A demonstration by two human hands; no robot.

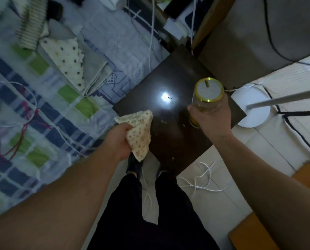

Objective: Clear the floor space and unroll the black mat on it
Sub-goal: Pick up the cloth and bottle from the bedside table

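My left hand (119, 139) grips a folded, speckled cream cloth (140, 131) at the near left corner of a small dark glossy table (168, 116). My right hand (211, 116) holds a clear jar with a gold-rimmed lid (208, 90) above the table's right side. A few crumbs lie on the tabletop. No black mat shows in the head view. The pale tiled floor (213, 195) is visible beside my legs.
A bed with a checked blue-green quilt (33, 123) and folded cloths (69, 64) fills the left. White cords (201, 179) lie tangled on the floor. A round white lamp base (250, 105) with its pole stands right of the table, black cables around it. Wooden furniture (255, 231) sits lower right.
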